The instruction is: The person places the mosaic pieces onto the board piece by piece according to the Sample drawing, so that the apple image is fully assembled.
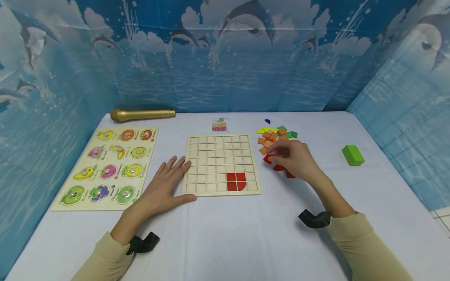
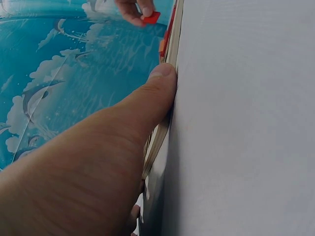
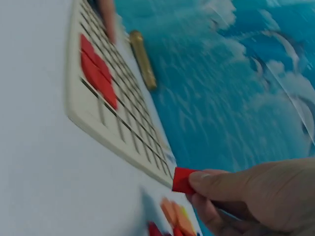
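Note:
My right hand (image 1: 296, 159) pinches a red tile (image 3: 182, 180) between thumb and fingertips, over the near side of a loose pile of coloured tiles. The pile holds orange tiles (image 1: 268, 144), yellow and green ones, and red tiles (image 1: 290, 174) partly hidden under the hand. Left of it lies a wooden grid board (image 1: 207, 156), with several red tiles (image 1: 236, 182) set together as a block in its lower right cells. My left hand (image 1: 162, 190) rests along the board's left side, fingers straight and spread, thumb at the near left corner.
A fruit puzzle board (image 1: 105, 162) lies at the left, with a gold microphone (image 1: 142, 114) behind it. Beyond the grid stands a small picture card (image 1: 220, 124). A dark blue piece (image 1: 267, 121) lies behind the pile, and a green block (image 1: 353, 155) at the right.

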Demonstrator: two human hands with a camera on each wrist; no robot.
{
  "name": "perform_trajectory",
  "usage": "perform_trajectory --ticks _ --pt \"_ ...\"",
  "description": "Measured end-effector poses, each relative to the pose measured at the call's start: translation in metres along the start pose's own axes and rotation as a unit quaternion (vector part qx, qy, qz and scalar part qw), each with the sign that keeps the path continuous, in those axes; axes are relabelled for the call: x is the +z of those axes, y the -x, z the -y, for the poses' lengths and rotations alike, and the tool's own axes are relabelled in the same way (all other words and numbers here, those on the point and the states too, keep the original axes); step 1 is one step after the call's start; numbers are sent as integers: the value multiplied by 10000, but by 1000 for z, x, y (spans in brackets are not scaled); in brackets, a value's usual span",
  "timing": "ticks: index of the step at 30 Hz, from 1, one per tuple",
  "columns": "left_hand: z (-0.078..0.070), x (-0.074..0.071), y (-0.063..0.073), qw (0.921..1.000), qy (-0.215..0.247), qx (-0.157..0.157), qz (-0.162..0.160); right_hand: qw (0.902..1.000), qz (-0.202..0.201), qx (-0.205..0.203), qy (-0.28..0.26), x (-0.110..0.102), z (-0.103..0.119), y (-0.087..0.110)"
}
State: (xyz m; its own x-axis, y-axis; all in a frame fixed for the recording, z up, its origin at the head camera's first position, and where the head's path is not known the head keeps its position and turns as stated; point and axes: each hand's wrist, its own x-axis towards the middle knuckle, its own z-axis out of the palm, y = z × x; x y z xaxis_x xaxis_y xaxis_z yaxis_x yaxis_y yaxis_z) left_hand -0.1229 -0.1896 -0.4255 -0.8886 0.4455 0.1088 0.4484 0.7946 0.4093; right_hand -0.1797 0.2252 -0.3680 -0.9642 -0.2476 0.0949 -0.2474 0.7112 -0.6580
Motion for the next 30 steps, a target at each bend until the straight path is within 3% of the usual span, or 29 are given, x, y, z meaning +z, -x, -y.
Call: perform_trajectory --ticks 9,16,23,30 --pt "3 0 2 10000 4 -69 -5 9949 188 -724 -682 63 51 -4" --pt "3 -1 2 9999 24 -101 54 9911 233 -1082 -733 98 67 -5" --pt "3 0 1 10000 51 -42 40 9889 -66 -1399 -497 115 68 1" --pt "2 0 0 9999 89 -37 56 9870 -159 -1598 -83 115 64 3"
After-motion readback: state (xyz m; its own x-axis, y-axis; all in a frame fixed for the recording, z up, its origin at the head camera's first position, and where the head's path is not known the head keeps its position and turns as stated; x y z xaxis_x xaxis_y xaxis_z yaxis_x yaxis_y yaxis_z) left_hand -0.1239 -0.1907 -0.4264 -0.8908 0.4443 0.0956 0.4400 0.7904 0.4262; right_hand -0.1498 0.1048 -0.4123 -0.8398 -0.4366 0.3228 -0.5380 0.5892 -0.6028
